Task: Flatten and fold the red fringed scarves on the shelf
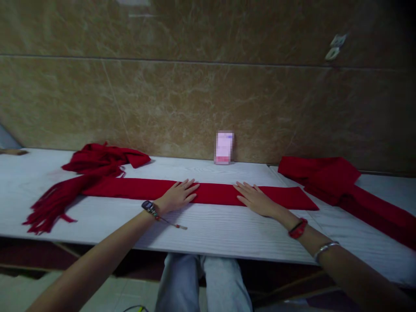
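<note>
A long red scarf (214, 193) lies folded flat in a narrow strip across the white table (208, 234). My left hand (178, 196) lies palm down on the strip near its middle, fingers stretched out. My right hand (256, 199) rests flat on it a little to the right, fingers also spread. The scarf's left end runs into a fringe (48, 208) that trails toward the table's front left. Neither hand holds anything.
A bunched red scarf (104, 158) lies at the back left. Another folded red scarf (338, 182) lies at the right, running off toward the front right. A small pink card (224, 147) leans against the marble wall. My knees are under the table edge.
</note>
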`<action>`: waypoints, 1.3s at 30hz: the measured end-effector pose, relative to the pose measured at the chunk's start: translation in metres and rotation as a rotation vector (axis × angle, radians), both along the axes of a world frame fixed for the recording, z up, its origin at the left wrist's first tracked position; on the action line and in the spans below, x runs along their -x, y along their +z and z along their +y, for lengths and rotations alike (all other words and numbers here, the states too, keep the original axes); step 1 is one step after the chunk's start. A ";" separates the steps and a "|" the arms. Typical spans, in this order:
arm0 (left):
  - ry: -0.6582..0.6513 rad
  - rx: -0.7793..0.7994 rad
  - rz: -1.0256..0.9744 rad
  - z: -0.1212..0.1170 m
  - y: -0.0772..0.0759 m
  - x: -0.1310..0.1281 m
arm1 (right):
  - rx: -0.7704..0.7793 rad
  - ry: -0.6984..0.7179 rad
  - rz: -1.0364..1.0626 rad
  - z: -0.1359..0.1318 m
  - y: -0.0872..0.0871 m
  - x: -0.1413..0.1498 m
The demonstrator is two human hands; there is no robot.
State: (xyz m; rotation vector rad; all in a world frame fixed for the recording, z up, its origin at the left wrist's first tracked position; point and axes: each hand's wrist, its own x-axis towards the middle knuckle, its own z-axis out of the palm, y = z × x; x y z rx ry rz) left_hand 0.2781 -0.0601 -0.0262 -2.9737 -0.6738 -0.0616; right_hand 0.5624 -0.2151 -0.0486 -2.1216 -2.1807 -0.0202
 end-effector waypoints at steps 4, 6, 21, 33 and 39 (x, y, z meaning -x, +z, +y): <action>0.109 -0.080 0.103 0.034 0.004 0.072 | 0.087 -0.034 0.014 -0.003 0.003 -0.017; 0.136 -0.083 0.142 0.040 0.006 0.089 | 0.077 -0.048 0.026 0.006 0.014 -0.004; 0.245 -0.035 0.071 0.054 0.013 0.157 | 0.063 0.411 0.122 0.073 0.020 0.118; 0.918 -0.015 -0.115 0.099 0.038 0.295 | -0.062 0.625 0.111 0.133 0.015 0.210; 0.852 0.441 -0.236 0.132 0.065 0.346 | 0.007 0.644 0.125 0.121 0.012 0.191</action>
